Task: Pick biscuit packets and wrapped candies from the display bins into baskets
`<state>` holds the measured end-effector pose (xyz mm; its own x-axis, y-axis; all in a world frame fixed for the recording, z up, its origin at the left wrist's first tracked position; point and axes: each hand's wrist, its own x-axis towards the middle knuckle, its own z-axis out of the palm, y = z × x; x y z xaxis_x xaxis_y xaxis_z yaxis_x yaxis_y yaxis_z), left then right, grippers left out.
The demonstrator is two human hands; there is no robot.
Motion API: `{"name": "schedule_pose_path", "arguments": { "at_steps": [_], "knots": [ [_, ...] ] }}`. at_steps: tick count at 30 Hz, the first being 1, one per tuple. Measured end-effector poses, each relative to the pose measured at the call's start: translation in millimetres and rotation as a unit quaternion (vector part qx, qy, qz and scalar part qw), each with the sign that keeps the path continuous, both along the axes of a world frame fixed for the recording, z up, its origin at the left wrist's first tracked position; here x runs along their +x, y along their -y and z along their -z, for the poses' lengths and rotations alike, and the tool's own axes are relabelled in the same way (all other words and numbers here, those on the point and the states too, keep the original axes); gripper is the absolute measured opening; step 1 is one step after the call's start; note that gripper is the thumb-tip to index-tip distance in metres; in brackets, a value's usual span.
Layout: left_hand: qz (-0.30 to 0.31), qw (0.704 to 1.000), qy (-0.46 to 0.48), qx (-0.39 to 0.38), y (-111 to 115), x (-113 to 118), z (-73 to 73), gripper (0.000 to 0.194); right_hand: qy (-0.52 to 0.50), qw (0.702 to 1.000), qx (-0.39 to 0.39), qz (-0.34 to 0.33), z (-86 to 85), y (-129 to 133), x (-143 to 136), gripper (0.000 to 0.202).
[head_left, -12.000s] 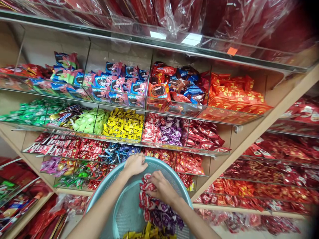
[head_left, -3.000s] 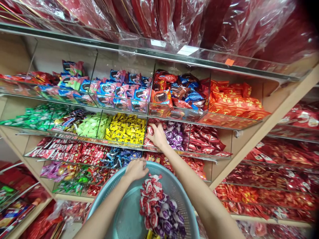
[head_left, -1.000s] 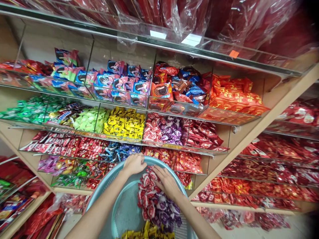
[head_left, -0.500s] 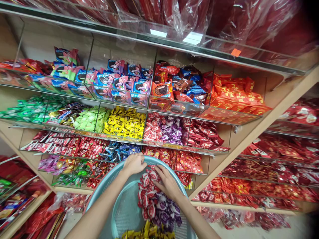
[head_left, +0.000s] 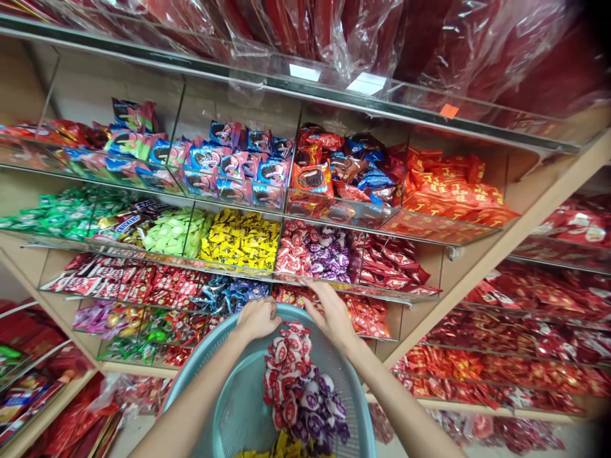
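A teal plastic basket (head_left: 224, 362) hangs below the shelves, its far rim gripped by my left hand (head_left: 258, 318), whose fingers are closed over the edge. Inside lie red-and-white wrapped candies (head_left: 289, 369), purple-and-white wrapped candies (head_left: 317, 407) and yellow-wrapped candies (head_left: 286, 445). My right hand (head_left: 331, 312) is above the basket's far right side, fingers stretched out and apart, with nothing in them. Its fingertips are close to the front edge of the shelf with red-and-white candies (head_left: 292, 251) and purple candies (head_left: 329, 254); whether they touch it I cannot tell.
Glass-fronted compartments hold yellow candies (head_left: 241, 242), light green candies (head_left: 174, 232), Snickers bars (head_left: 126, 219) and cookie packs (head_left: 312, 178). Orange-red packets (head_left: 453, 184) lie at upper right. Plastic-wrapped red goods (head_left: 363, 38) fill the top shelf. A slanting wooden side panel (head_left: 477, 257) stands at right.
My right hand has lifted off the red-and-white candies in the basket and moved up and forward toward the shelf. My left hand stays on the rim.
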<state>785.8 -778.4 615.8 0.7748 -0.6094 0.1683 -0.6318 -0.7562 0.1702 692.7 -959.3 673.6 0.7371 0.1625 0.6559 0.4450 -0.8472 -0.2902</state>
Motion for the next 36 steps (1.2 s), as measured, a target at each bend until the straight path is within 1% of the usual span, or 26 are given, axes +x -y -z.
{"name": "schedule_pose_path", "arguments": {
  "at_steps": [2, 3, 4, 6, 8, 11, 13, 16, 23, 28, 31, 33, 35, 36],
  "knots": [
    [-0.004, 1.000, -0.008, 0.000, 0, 0, -0.9, 0.020, 0.018, 0.999, -0.032, 0.012, -27.9, 1, 17, 0.034],
    [-0.007, 1.000, -0.013, 0.000, 0, 0, -1.2, 0.020, 0.010, 0.998, -0.056, 0.025, -39.4, 2, 28, 0.032],
    [-0.009, 1.000, -0.017, -0.002, 0, 0, -1.1, 0.019, -0.007, 0.996, -0.077, 0.039, -48.9, 3, 38, 0.030],
    [-0.012, 1.000, -0.017, -0.003, 0, 0, -0.3, 0.019, -0.070, 0.991, -0.101, 0.056, -61.4, 4, 60, 0.030],
    [-0.009, 1.000, -0.009, -0.003, 0, 1, 1.2, 0.019, -0.132, 0.984, -0.105, 0.056, -66.0, 5, 79, 0.032],
    [-0.004, 1.000, 0.003, -0.004, -1, 2, 3.2, 0.018, -0.181, 0.976, -0.108, 0.048, -63.2, 4, 101, 0.032],
    [-0.003, 1.000, 0.003, -0.004, -1, 2, 3.4, 0.018, -0.196, 0.974, -0.109, 0.044, -59.4, 4, 110, 0.029],
    [-0.003, 1.000, -0.004, -0.005, -1, 2, 2.1, 0.019, -0.209, 0.971, -0.106, 0.044, -55.9, 5, 115, 0.028],
    [-0.006, 1.000, -0.008, -0.008, -1, 1, 0.2, 0.019, -0.200, 0.974, -0.093, 0.051, -57.0, 7, 110, 0.029],
    [0.001, 1.000, -0.004, -0.005, -2, 2, 1.5, 0.019, -0.171, 0.981, -0.074, 0.055, -67.0, 12, 96, 0.035],
    [-0.002, 1.000, -0.008, -0.001, -1, 2, 0.4, 0.019, -0.140, 0.988, -0.044, 0.046, -77.1, 15, 78, 0.035],
    [-0.003, 1.000, -0.011, 0.000, -1, 1, -0.9, 0.020, -0.106, 0.994, -0.015, 0.036, -81.4, 14, 61, 0.033],
    [-0.005, 1.000, -0.016, 0.002, -1, 1, -2.2, 0.020, -0.074, 0.997, 0.010, 0.026, -79.4, 10, 40, 0.032],
    [-0.004, 1.000, -0.019, 0.002, 0, 0, -2.8, 0.021, -0.065, 0.998, 0.018, 0.017, -74.7, 7, 29, 0.031]
  ]
}}
